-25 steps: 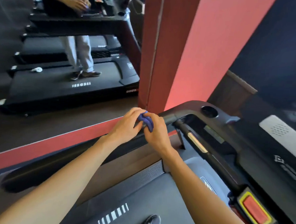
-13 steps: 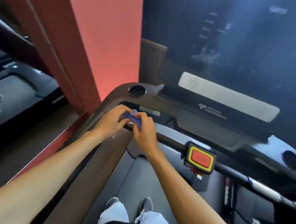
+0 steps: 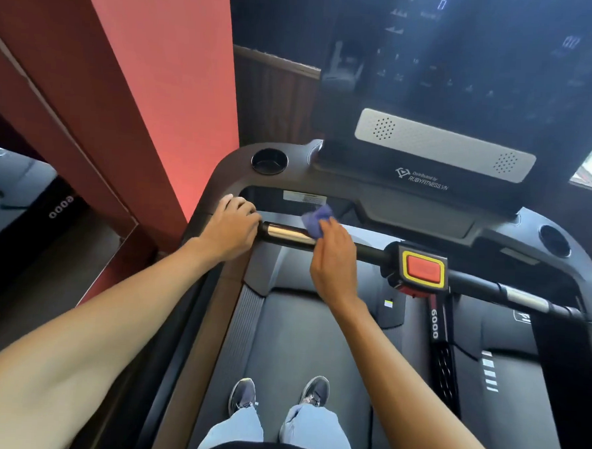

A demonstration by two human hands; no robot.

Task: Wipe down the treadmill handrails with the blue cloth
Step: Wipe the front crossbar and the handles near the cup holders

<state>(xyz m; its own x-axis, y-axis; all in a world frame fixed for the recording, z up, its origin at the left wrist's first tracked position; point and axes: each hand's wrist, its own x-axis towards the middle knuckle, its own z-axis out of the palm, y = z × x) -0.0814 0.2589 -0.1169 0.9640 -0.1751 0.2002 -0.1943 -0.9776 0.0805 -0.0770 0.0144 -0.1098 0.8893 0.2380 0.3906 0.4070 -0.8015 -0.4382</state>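
Matte grey treadmill belt (image 3: 316, 328) under the round black front handrail (image 3: 368, 253); I see its chrome sleeve (image 3: 285, 232) bare between the hands. My left hand (image 3: 231, 227) has its grip curled round the rail's left end; right hand (image 3: 334, 259) grip pinches the crumpled blue cloth (image 3: 317, 220) against the chrome's right edge, bare tube beyond toward the red stop button (image 3: 424, 267).
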